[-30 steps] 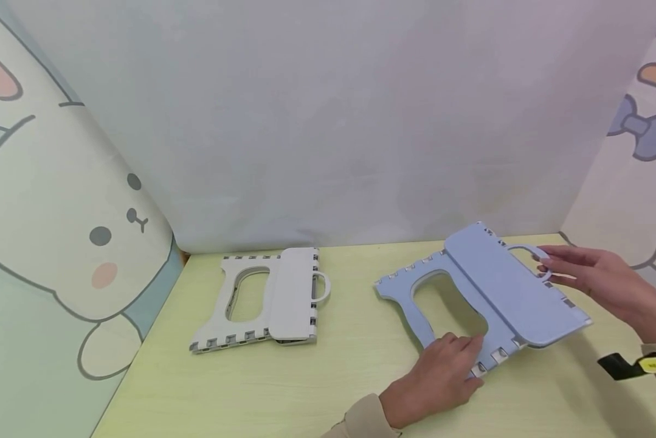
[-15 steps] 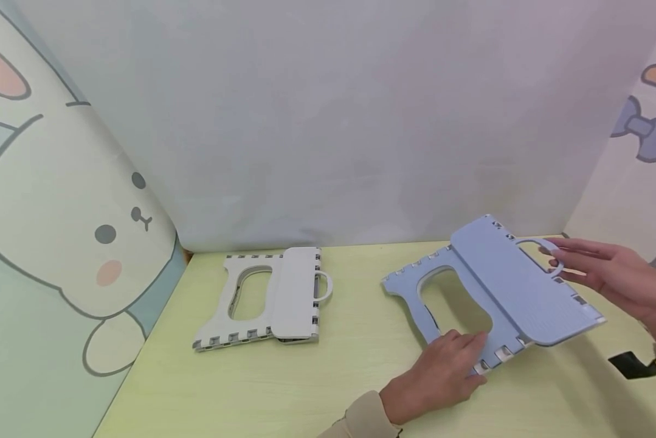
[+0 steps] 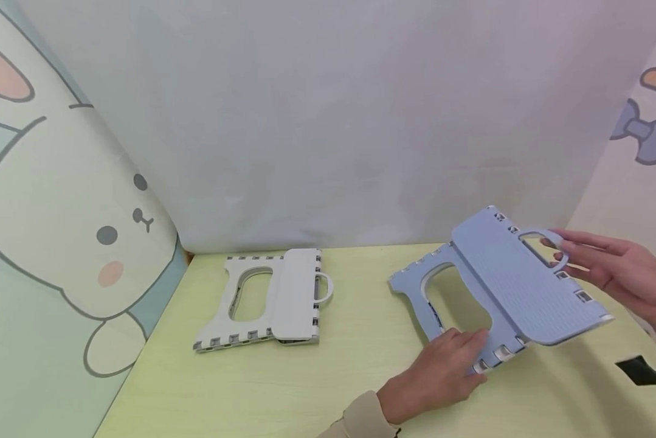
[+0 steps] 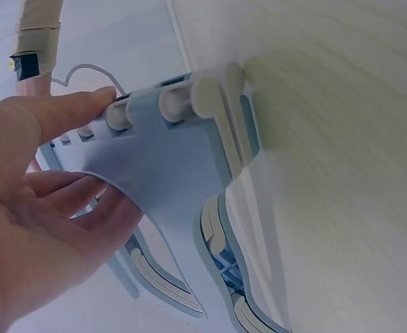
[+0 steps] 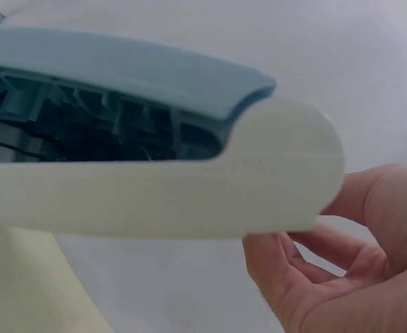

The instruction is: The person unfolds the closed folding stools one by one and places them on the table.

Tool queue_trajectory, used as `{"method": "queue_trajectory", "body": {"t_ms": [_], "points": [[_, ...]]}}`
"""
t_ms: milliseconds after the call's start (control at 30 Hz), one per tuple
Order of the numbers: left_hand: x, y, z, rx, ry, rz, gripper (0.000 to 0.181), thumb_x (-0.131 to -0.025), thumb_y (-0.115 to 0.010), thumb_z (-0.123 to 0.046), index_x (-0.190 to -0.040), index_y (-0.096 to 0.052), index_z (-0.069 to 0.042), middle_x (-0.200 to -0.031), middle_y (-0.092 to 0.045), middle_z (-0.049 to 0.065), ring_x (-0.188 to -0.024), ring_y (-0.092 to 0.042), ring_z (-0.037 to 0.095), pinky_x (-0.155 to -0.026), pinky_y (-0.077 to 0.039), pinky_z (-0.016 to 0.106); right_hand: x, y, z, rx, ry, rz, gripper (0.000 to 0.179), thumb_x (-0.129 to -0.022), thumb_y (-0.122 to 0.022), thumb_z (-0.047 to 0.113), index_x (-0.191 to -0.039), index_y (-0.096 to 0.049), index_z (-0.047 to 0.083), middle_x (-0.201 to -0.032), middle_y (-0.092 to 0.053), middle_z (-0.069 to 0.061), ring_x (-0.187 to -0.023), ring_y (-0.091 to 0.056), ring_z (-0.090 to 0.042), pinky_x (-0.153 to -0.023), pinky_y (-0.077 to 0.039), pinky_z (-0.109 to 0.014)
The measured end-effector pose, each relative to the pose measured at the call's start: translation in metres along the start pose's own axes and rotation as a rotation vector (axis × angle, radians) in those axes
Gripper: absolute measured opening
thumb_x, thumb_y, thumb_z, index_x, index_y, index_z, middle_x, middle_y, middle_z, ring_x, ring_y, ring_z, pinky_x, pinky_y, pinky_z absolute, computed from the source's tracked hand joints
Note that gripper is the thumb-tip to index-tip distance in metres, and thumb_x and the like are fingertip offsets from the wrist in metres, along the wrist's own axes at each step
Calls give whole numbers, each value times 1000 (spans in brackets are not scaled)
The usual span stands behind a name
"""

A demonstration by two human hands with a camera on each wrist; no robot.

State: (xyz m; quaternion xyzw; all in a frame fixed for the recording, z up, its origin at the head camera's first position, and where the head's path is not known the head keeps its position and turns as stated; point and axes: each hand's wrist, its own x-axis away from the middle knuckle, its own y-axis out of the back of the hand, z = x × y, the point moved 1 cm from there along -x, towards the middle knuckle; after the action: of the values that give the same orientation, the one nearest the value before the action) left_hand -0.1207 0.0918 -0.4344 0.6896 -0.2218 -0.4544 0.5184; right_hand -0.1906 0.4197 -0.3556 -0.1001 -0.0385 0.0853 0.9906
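Note:
A light-blue folding step stool (image 3: 510,274), folded flat, is tilted with its handle side lifted above the table. My left hand (image 3: 437,374) grips its near leg edge, thumb on the hinged edge and fingers through the cut-out, as the left wrist view also shows. At the other end my right hand (image 3: 623,267) pinches the loop handle (image 3: 560,249). The right wrist view shows the stool's white end and blue panel close up, partly hiding the right fingers. A white folding step stool (image 3: 295,298) lies folded flat to the left, apart from both hands.
Both stools are on a pale yellow-green table (image 3: 355,340). Behind it hangs a grey-white backdrop (image 3: 349,134). Side panels with cartoon prints, including a rabbit (image 3: 59,225), stand at left and right. A black strap hangs by the right wrist.
The right hand has moved right and a little up with the handle, raising that side of the blue stool. The left hand has kept its grip; the white stool stays put.

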Motion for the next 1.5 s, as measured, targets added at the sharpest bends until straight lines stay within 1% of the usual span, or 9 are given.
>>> {"method": "queue_trajectory", "body": {"t_ms": [200,367,567,700,933,1033,1267,1433,1500], "points": [[0,0,0,25,9,-4,70,-91,-80,-35,-146,-49,-4,-128,-69,-3,-105,-62,6,-94,-43,11,3,-8,5,-17,26,-2,41,-109,-42,1,-129,-73,20,-119,-75,0,-97,-73,-15,-83,-59,-26],[0,-2,1,18,5,-4,70,-92,-79,-35,-147,-49,-4,-130,-68,-3,-106,-61,6,-95,-42,10,4,-12,8,-33,59,10,42,-108,-42,-3,-129,-73,17,-121,-75,-1,-101,-73,-15,-84,-59,-27],[1,0,2,15,-18,-44,70,-92,-79,-34,-146,-49,-2,-130,-68,-1,-107,-62,7,-97,-42,11,5,-15,10,-82,99,45,43,-108,-40,-7,-131,-71,11,-122,-74,-5,-104,-73,-18,-85,-59,-29],[1,-1,2,19,-22,-57,69,-92,-79,-34,-146,-49,-2,-130,-68,0,-107,-62,7,-98,-42,11,5,-21,13,-79,104,45,42,-108,-40,-7,-132,-70,11,-123,-73,-6,-106,-73,-19,-86,-59,-28],[0,-2,5,59,-11,-47,69,-94,-77,-33,-147,-47,-1,-131,-68,0,-112,-62,7,-100,-40,11,8,-27,19,-7,112,18,40,-109,-43,-1,-133,-70,15,-123,-73,0,-107,-72,-13,-83,-59,-25],[0,-1,5,84,2,-32,68,-95,-76,-32,-148,-47,-2,-133,-67,1,-115,-62,7,-102,-40,12,8,-28,21,2,121,16,40,-109,-43,0,-135,-69,14,-124,-73,2,-107,-72,-12,-82,-59,-26],[-2,-2,7,110,11,-38,69,-94,-77,-31,-148,-46,-2,-133,-67,2,-117,-62,8,-103,-40,12,9,-31,25,2,139,4,40,-108,-44,-3,-133,-70,14,-122,-73,0,-105,-73,-13,-82,-59,-26],[-2,-2,8,122,18,-70,71,-93,-79,-31,-148,-47,-2,-132,-68,3,-117,-63,10,-101,-42,13,9,-37,28,41,124,-51,37,-107,-49,0,-131,-71,17,-119,-74,3,-104,-72,-9,-79,-59,-23],[0,-2,8,134,29,-68,70,-93,-79,-30,-149,-47,-2,-132,-67,3,-117,-63,10,-101,-42,12,9,-41,29,65,114,-78,35,-106,-52,2,-130,-72,18,-118,-75,6,-103,-71,-6,-78,-59,-23]]}}
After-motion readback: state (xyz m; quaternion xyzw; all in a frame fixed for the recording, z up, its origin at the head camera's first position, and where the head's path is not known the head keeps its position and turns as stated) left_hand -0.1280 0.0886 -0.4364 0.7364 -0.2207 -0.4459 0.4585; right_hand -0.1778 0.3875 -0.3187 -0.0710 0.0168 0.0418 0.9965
